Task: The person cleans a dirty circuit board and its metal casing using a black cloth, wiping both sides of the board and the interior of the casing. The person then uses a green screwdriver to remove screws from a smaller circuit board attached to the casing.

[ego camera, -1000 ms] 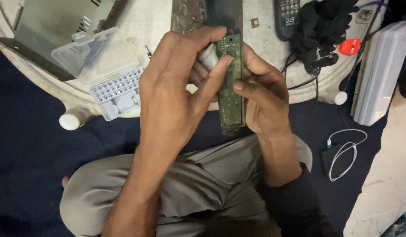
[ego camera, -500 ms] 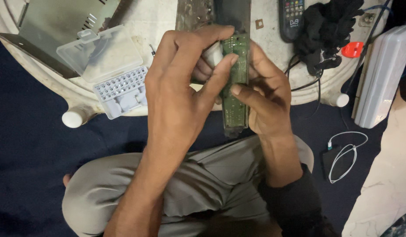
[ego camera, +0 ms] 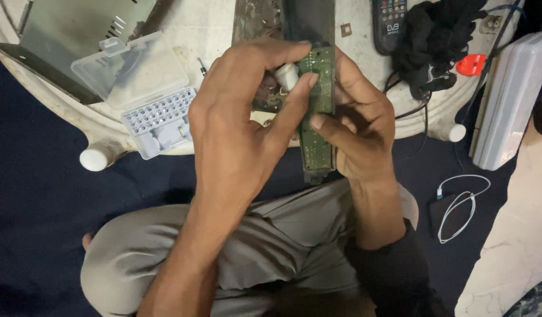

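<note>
The right hand [ego camera: 359, 126] is closed around the edges of a long green circuit board [ego camera: 319, 117], holding it upright above the lap, just in front of the table [ego camera: 212, 23]. The left hand [ego camera: 241, 123] pinches a small white cylindrical piece [ego camera: 287, 75] against the board's upper end. The board looks light, stiff and thin, probably fragile; it is best gripped by its long edges, clear of the components.

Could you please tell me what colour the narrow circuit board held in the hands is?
The circuit board is green, seen in the head view.
</note>
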